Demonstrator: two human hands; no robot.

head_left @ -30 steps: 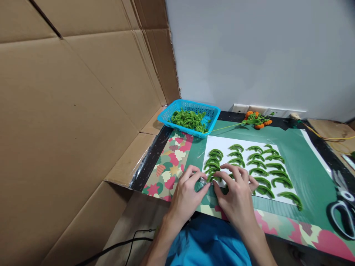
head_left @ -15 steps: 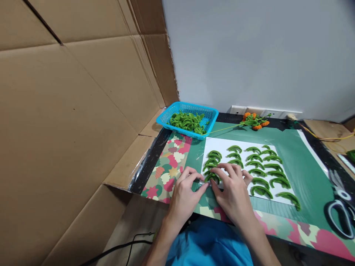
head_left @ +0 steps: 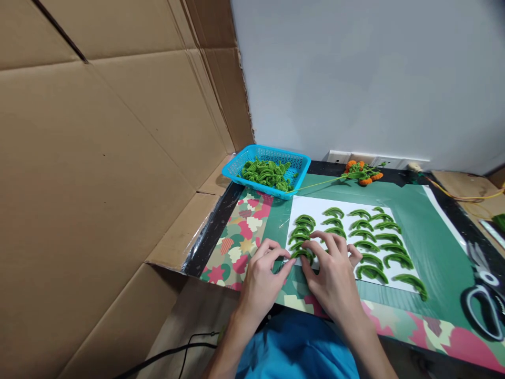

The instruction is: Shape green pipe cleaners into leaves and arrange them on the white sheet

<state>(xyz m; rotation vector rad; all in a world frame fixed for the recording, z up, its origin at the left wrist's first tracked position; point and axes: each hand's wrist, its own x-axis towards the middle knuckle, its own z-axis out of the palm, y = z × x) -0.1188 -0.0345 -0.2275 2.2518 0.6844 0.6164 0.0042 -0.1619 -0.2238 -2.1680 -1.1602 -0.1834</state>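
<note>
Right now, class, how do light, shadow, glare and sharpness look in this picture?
In the head view, soft light leaves faint shadows by the green strips on the white paper; in the head view, pale streaks of glare cross the green mat; in the head view, the left hand and right hand show no obvious motion blur.

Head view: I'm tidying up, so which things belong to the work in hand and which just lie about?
Work in hand:
green piece between left hand and right hand
white sheet
blue basket (green pieces inside), probably

Apparently lying about:
scissors
orange flowers
</note>
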